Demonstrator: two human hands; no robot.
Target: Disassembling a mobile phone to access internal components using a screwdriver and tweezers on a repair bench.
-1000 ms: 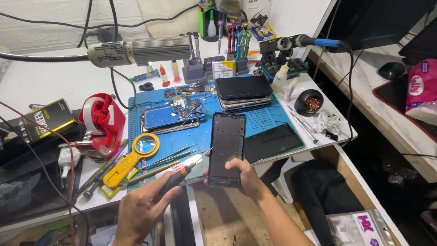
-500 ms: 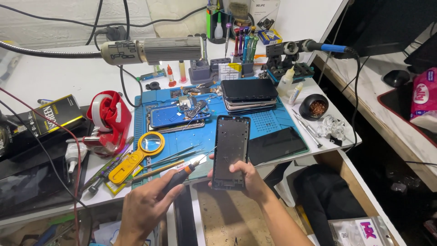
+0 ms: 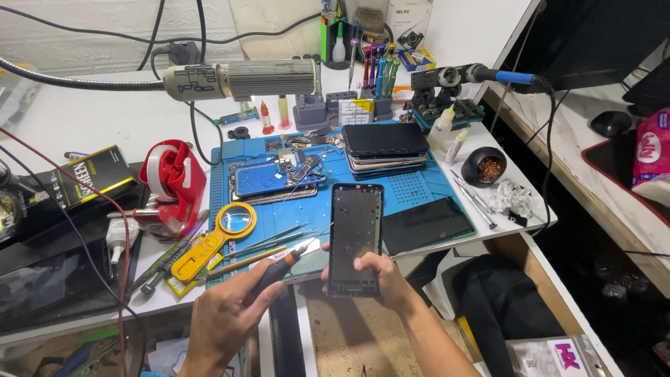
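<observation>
My right hand (image 3: 377, 279) grips the lower end of a black phone frame (image 3: 356, 234), holding it upright over the front edge of the blue work mat (image 3: 412, 188). My left hand (image 3: 227, 314) holds a dark screwdriver (image 3: 283, 265) with an orange collar, its thin tip pointing up and right toward the frame's left side. An opened blue phone (image 3: 269, 180) with exposed boards lies on the mat behind. A stack of phones (image 3: 384, 148) sits at the mat's far right.
A yellow magnifier (image 3: 234, 222), tweezers (image 3: 276, 241) and a red tape dispenser (image 3: 171, 185) lie left of the mat. A dark screen panel (image 3: 426, 225) rests front right. A lamp head (image 3: 241, 78) on a flexible arm hangs over the back. A soldering iron stand (image 3: 447, 91) is far right.
The view has drifted a little. Both hands keep their grip; the phone frame and the screwdriver have stayed close together in front of the mat.
</observation>
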